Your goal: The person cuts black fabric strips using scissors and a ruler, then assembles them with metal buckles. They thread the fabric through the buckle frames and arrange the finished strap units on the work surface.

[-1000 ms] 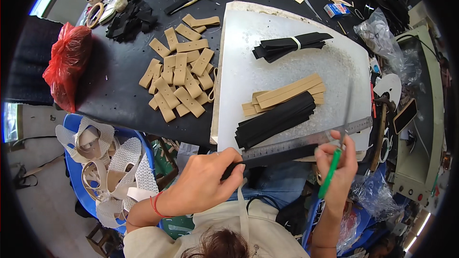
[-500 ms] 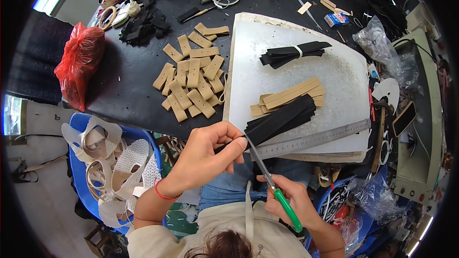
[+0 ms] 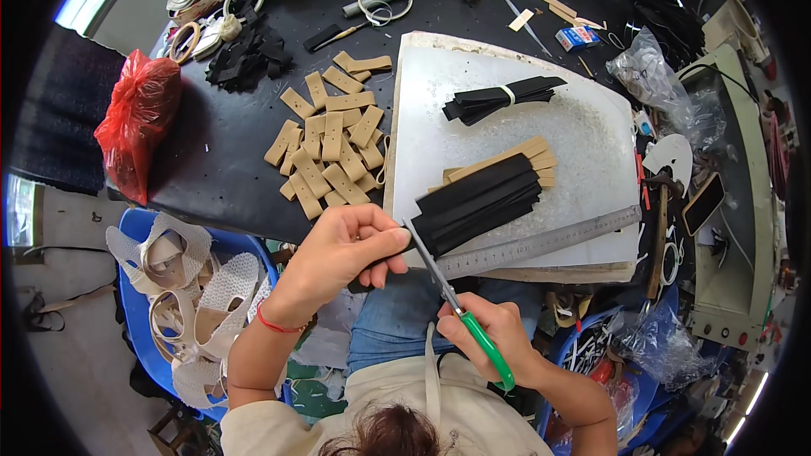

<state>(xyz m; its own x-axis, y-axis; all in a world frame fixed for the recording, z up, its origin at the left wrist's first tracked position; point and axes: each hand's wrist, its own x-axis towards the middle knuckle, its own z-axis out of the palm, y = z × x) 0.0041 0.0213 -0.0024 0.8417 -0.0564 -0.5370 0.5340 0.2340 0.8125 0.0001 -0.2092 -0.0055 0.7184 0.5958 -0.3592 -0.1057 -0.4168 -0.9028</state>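
At the board's near left edge, my left hand (image 3: 351,245) pinches a black strip (image 3: 390,250) between thumb and fingers. My right hand (image 3: 490,338) grips green-handled scissors (image 3: 483,346), whose blades point up and left to the strip beside my left thumb. Just beyond the blades, a fanned pile of black strips (image 3: 481,203) lies on the white board (image 3: 583,127), partly over some tan strips (image 3: 545,160). Along their near side runs a steel ruler (image 3: 549,245). Whether the blades are closed on the strip is too fine to tell.
Punched tan pieces (image 3: 334,139) lie heaped left of the board. A banded black bundle (image 3: 503,100) rests farther back. A red plastic bag (image 3: 139,122) sits at the table's left, above a blue tub (image 3: 139,304) of white mesh pieces. A hammer (image 3: 661,228) lies at the right.
The black strips on the board are spread wider and cover more of the tan ones. Both hands and the scissors have shifted slightly left in a view that has itself moved a little.
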